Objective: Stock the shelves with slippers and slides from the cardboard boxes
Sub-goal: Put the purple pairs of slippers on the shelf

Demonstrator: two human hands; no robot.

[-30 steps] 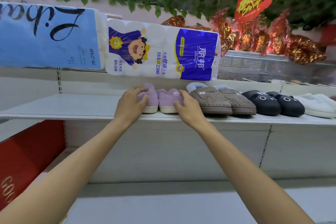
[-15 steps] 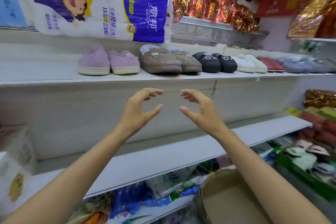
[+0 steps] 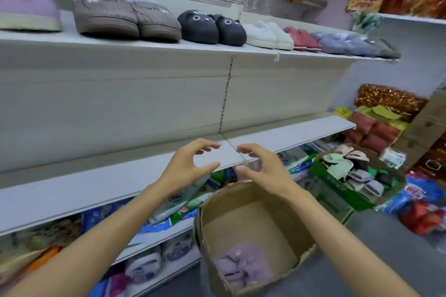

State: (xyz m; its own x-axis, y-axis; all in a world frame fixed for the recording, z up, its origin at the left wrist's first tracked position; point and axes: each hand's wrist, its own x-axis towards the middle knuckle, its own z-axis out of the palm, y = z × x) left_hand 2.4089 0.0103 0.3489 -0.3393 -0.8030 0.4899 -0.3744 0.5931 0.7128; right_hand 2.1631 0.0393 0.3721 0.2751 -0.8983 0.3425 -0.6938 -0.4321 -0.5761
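Our left hand [image 3: 187,164] and right hand [image 3: 261,167] hover side by side, fingers loosely curled, holding nothing. Lilac slippers [image 3: 242,269] lie well below them in the box [image 3: 251,224]; other pairs line the top shelf [image 3: 144,55] above.

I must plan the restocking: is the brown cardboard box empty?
Not empty: purple slippers lie on the bottom of the open cardboard box.

Cardboard box [image 3: 251,222] mouth is left open from above; purple slippers [image 3: 241,270] lie at its bottom. Middle shelf [image 3: 289,132] is unobstructed. Upper shelf [image 3: 169,48] is crowded with slipper pairs.
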